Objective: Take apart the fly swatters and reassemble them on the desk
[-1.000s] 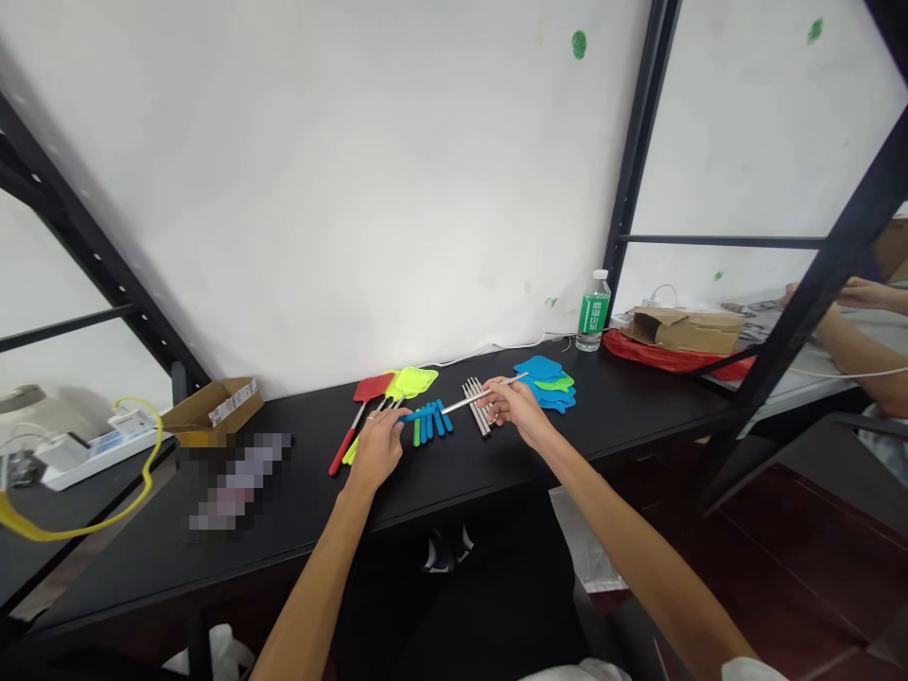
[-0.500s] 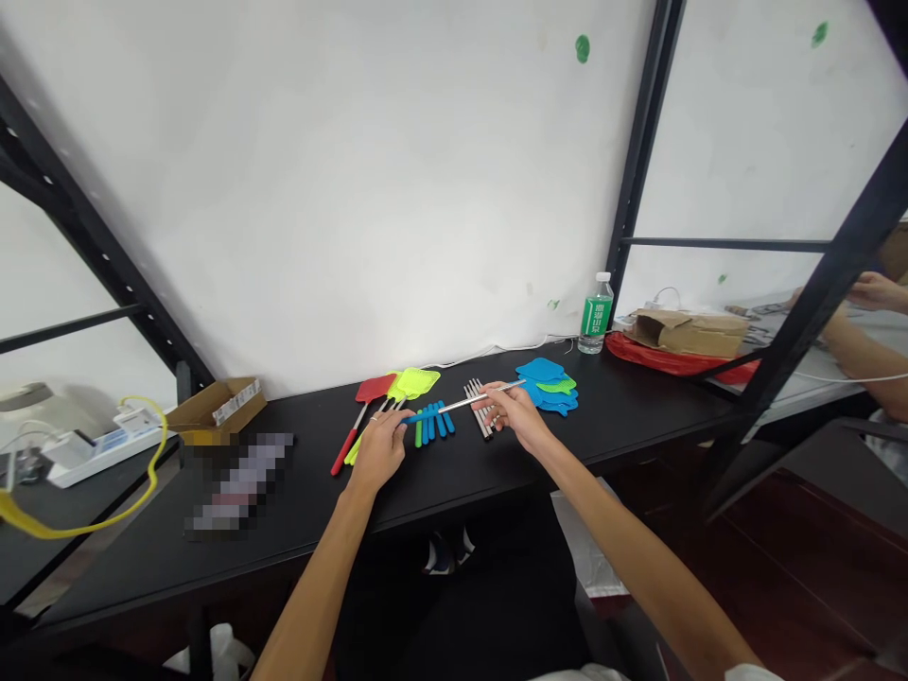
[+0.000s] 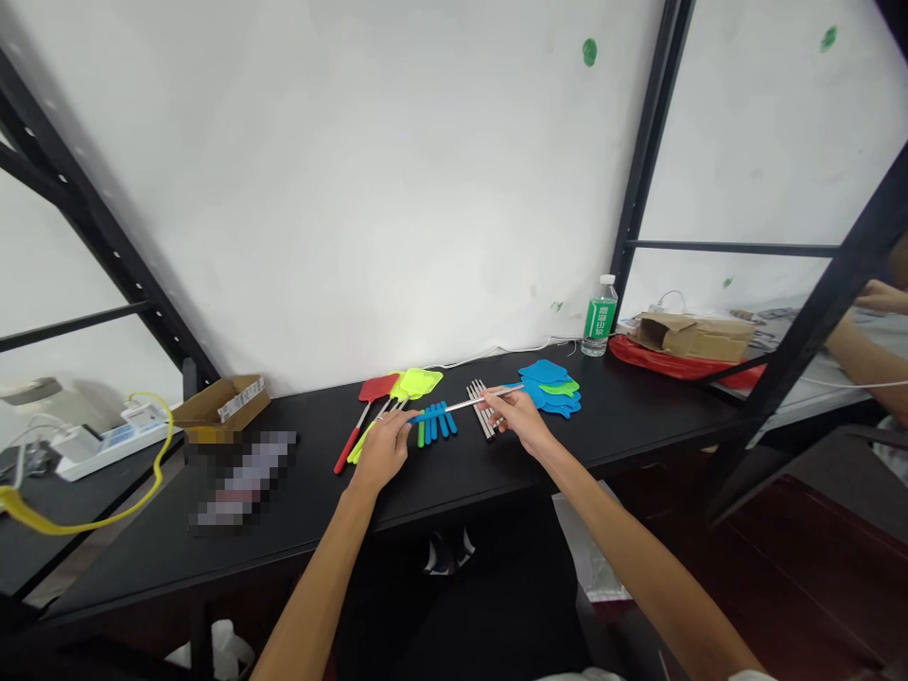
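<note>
My left hand (image 3: 381, 452) is closed around a blue fly swatter handle (image 3: 427, 414). In the fingers of my right hand (image 3: 521, 418) is a thin metal rod (image 3: 464, 404), its left end meeting the handle's end. How deep the rod sits in the handle cannot be made out. Under them on the table lie several loose blue handles (image 3: 444, 423) and a green handle (image 3: 421, 433). More metal rods (image 3: 483, 423) lie side by side below my right fingers. Blue swatter heads (image 3: 543, 372) are piled to the right, with a green head (image 3: 560, 389) among them.
Left of the handles lie a red fly swatter (image 3: 349, 448) and yellow ones (image 3: 420, 381). A water bottle (image 3: 600, 317) stands near the wall. An open cardboard box (image 3: 234, 407) is on the left, beside a blurred-out item (image 3: 248, 478). At right, a person's arm shows beyond the black frame (image 3: 809, 312).
The view has shifted slightly. Both hands keep their hold on the handle and rod, which stay joined end to end; the rod lies a little flatter.
</note>
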Tool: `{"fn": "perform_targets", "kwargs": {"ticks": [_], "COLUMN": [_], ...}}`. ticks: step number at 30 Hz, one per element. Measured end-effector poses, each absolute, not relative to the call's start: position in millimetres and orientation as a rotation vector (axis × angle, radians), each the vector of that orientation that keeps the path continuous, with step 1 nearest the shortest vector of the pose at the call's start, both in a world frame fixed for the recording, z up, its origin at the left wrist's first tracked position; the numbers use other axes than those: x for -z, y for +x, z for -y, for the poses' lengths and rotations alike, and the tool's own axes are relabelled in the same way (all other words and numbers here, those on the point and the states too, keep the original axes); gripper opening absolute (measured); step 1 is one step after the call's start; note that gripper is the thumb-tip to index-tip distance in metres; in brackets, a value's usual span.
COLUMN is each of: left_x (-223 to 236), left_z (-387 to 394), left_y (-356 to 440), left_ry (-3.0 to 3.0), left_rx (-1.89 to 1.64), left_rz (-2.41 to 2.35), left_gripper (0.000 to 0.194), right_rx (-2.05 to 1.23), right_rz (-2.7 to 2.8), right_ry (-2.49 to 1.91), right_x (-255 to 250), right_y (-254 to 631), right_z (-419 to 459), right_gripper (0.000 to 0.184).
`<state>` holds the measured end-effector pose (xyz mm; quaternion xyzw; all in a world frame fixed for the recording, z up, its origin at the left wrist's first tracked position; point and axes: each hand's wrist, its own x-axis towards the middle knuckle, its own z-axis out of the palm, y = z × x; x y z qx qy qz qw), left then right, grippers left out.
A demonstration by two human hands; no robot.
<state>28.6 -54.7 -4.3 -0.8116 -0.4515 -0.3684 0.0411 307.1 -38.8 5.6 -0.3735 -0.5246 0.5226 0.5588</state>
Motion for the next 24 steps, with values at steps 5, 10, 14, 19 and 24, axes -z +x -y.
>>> {"fn": "perform_targets", "kwargs": {"ticks": [5,10,14,19,24], "left_x": [4,4,4,3,3], "left_z": [55,54,54,56,57], "left_y": [29,28,27,29,30], "left_ry": [-2.485,-2.451,-2.466,-2.532,-2.549], "left_rx": [1.162,1.186,1.210,1.211,1.207], "left_rz": [1.364,1.368,1.352,1.325,1.345], "left_gripper": [0.033,0.032,0.033,0.033,0.032], "right_rx": [-1.246,-1.300,-1.276,-1.275,-1.258], "right_rz": [1.072,1.007,1.043,1.147,1.212], "right_ry": [-0.933,-0.945,-0.976,-1.010,-1.005], "right_x": [-6,-9,-6,-1,2], "right_y": [314,320,323,321,316], "right_z": [35,34,31,30,31], "right_gripper": [0.029,0.024,0.023,0.030,0.032]}}
